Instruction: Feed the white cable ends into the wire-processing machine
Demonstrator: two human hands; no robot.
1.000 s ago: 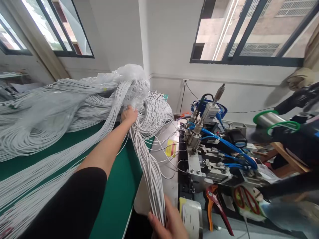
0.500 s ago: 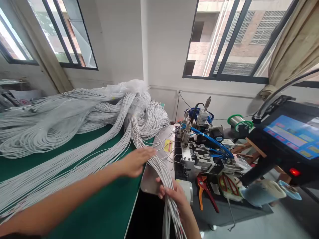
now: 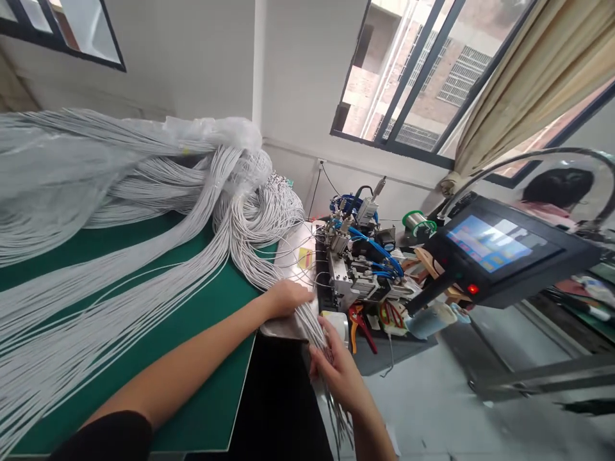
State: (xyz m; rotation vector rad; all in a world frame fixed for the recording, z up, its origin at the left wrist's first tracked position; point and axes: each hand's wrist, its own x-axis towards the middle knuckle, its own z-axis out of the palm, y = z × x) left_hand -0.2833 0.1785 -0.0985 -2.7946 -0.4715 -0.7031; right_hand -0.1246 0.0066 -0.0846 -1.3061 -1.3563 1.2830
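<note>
A bundle of thin light-grey cables (image 3: pixel 310 325) runs down off the table edge towards me. My left hand (image 3: pixel 289 298) is closed over the bundle, its palm down and its fingertips partly hidden. Lower down, my right hand (image 3: pixel 339 366) grips the same cables, and their loose ends hang below it. Upwards the bundle joins a large coil of grey cables (image 3: pixel 269 214), partly wrapped in clear plastic (image 3: pixel 243 169). Beneath my left hand lies a pale metal tray (image 3: pixel 277 328).
Right of the tray stands a machine (image 3: pixel 355 262) with blue air hoses. A touchscreen (image 3: pixel 492 240) is beside it. Orange-and-red cutters (image 3: pixel 361 328) lie in front. More cables (image 3: pixel 158 288) spread across the green tabletop (image 3: pixel 216 390). A person (image 3: pixel 557 192) is behind the screen.
My left hand has come down onto the bundle and closed over it; before, it hovered flat above. My right hand still grips the cables. The view has swung right and tilted.
</note>
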